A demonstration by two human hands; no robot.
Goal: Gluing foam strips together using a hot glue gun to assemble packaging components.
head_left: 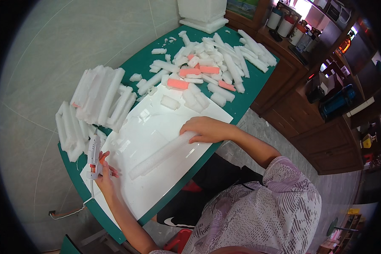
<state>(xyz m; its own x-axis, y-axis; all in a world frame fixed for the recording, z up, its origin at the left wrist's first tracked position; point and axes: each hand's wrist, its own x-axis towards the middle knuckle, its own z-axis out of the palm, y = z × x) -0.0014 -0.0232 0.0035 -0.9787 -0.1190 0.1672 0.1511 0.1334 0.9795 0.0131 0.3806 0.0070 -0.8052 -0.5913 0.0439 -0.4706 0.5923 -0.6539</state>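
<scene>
My left hand (pixel 103 171) grips a white glue gun (pixel 93 154) with an orange trigger, nozzle pointing away over the near left corner of a white board (pixel 156 127). My right hand (pixel 205 129) presses down on the far end of a long white foam bar (pixel 163 154) that lies diagonally on the board. The two hands are apart, with the bar stretching between them.
The board lies on a green table (pixel 249 91). Stacks of long white foam strips (pixel 97 99) sit at the left edge. A heap of white and orange foam pieces (pixel 207 67) covers the far end. A wooden cabinet (pixel 321 127) stands to the right. A cord (pixel 67 213) hangs below.
</scene>
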